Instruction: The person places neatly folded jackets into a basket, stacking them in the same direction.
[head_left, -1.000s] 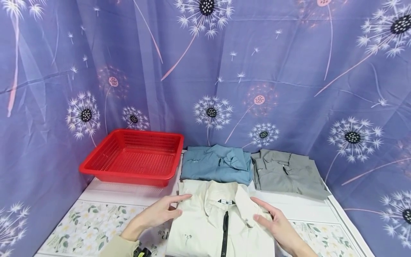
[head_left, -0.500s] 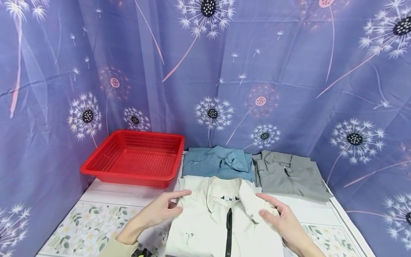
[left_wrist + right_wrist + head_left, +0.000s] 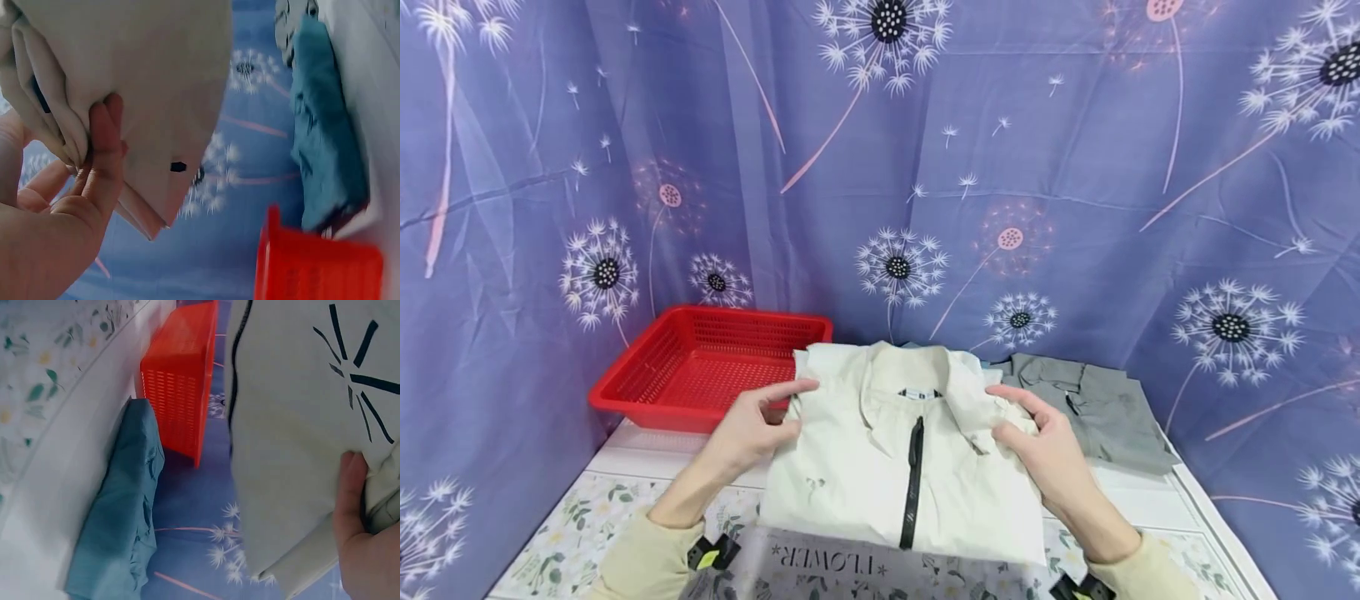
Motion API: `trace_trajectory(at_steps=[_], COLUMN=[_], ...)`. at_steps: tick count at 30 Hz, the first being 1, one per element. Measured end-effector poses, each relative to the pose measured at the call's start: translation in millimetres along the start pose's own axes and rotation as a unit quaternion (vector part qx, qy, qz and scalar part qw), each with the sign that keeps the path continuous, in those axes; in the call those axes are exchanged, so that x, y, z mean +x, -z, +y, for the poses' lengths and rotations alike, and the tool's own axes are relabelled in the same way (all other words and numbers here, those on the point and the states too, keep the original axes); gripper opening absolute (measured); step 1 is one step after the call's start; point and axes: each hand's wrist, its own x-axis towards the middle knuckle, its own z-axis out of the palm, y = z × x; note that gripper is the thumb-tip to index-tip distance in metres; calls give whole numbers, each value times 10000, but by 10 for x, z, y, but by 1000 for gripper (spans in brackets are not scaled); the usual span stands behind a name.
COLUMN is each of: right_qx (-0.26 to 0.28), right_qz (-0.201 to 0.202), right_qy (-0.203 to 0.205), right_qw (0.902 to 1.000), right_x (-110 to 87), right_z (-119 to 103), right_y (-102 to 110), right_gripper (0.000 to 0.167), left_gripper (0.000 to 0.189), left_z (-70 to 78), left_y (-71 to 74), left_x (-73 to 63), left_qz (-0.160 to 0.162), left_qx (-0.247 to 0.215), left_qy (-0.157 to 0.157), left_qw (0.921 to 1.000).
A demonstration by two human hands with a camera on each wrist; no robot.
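Note:
A folded cream zip-up jacket [image 3: 850,450] with a black front zip is held up above the table, collar toward the back. My left hand [image 3: 752,429] pinches its left side, and in the left wrist view the fingers curl into the folds of the cloth. On the opposite side my right hand [image 3: 1048,454] grips the jacket with thumb and fingers. Black line marks show on the jacket's underside [image 3: 294,425] in the right wrist view. Behind it lies a folded blue garment [image 3: 115,512], mostly hidden in the head view.
A red perforated basket [image 3: 707,421] stands at the back left, near the jacket's left edge. At the back right lies a folded grey garment [image 3: 1105,417]. A purple dandelion-print curtain [image 3: 820,250] surrounds the white, flower-patterned table [image 3: 820,558].
Both hands have raised the cream jacket off the table and shifted it backward and slightly left. It now covers most of the blue garment and shows its lower edge.

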Motion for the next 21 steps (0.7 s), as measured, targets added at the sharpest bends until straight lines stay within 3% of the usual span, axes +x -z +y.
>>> trace_trajectory(at_steps=[6,11,17,21], right_qx=[-155,-3,289,315], right_qz=[11,-75,-371,-576], right_qy=[646,924,978,1269], right_qw=[9978,9957,9941,9897], right_x=[496,895,1312,1548], right_z=[-104,-185,-231,-191], right_y=[-310,-640,-1148,-1456], right_gripper=[51,54,55,51], left_gripper=[58,56,54,51], left_z=[27,2,-62,-137], left_y=[429,787,1284,1572], left_x=[167,265,297,266], left_qz=[407,828,1065,1072], left_qx=[302,595,1032,1207], left_qy=[-261,-335,-252,-215], left_qw=[9984,9942,9886,9866])
